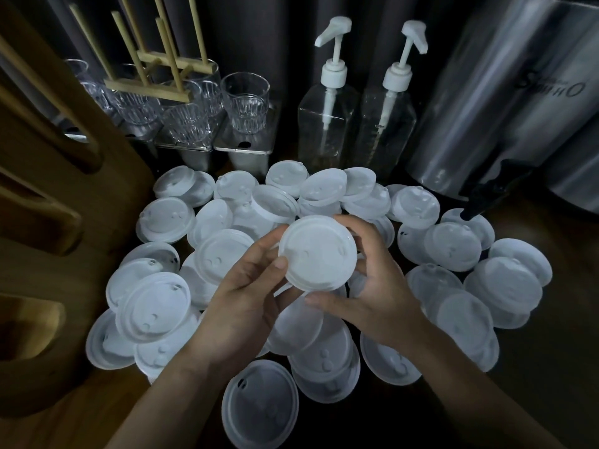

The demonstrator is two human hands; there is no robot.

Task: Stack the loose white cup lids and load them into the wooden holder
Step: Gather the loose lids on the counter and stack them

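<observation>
A wooden holder (pixel 48 189) fills the frame's 9 o'clock edge, with glasses (pixel 246 102) behind it toward 11. Across the dark counter (pixel 551 367), loose lids (pixel 155 306) lie heaped from left to right. At centre, above the heap, the person's left hand (pixel 246 296) grips a held lid (pixel 317 252), thumb on its rim at 9 o'clock. The right hand (pixel 372 286) clasps the same lid, fingers curled over its rim at 2, thumb beneath at 6. Two pump bottles (pixel 327 124) stand at 12, a steel urn (pixel 502 102) at 2.
</observation>
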